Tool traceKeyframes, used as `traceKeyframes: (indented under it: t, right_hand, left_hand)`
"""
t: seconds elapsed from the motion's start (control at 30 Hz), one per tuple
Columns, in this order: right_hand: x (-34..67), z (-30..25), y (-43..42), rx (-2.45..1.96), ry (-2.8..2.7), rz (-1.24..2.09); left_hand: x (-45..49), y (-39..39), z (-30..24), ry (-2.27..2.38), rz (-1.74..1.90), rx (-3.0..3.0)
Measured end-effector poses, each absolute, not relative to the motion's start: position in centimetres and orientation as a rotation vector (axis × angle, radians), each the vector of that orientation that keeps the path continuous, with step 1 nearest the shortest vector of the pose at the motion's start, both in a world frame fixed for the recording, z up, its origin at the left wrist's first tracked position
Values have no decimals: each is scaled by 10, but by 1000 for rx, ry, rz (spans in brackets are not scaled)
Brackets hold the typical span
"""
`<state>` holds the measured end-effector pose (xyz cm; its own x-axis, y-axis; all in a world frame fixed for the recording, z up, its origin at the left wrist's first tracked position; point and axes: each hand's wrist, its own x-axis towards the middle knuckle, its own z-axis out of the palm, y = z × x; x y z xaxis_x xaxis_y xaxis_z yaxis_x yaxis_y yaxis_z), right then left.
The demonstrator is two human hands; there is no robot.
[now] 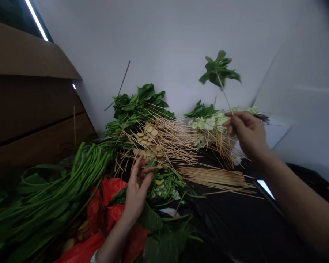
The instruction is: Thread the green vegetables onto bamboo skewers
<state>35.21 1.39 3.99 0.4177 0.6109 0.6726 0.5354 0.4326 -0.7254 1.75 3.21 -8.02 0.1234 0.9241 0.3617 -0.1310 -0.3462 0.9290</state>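
My right hand (248, 131) is raised on the right, its fingers pinched on the lower end of a thin wooden skewer (224, 93). A bunch of leafy greens (219, 69) is threaded on the skewer's upper end, in front of the pale wall. My left hand (139, 182) hovers low in the middle with its fingers loosely bent and apart, seemingly holding nothing. Just beyond it are chopped green stems (167, 186) and skewers of pale round slices (149, 135). A row of bare skewers (216, 177) lies between my hands.
Long-stemmed greens (57, 193) spread over the left side beside a red plastic bag (95, 212). Skewered leafy greens (142, 102) and skewers of pale cabbage-like pieces (208, 124) are piled along the wall. A cardboard box (30, 54) stands at the left, a lit phone-like screen (265, 188) at the right.
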Motion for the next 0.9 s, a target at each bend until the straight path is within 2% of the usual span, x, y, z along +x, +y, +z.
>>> traceKeyframes:
  t: [0.1,0.23,0.4,0.53,0.73,0.9]
  right_hand:
    - [382,53,54,-1442,-1216,-251]
    - [407,50,97,-1977,-1335,-531]
    - [413,26,117,-2125,-1462,-485]
    - [409,17,101,-2142,-1520,-521]
    - [369,10,50,-1871,-1550,-846]
    - [316,-38,29,-1569,-1832,-428]
  left_hand:
    - [20,30,-79,838,1345,1454]
    - [21,30,-79,867,1313,1462]
    - [20,31,-79,884,1276,1491]
    - [20,30,-77,898,1272,1484]
    - [22,31,-78,921,1277,1495]
    - [22,32,-81,953,1248,1518]
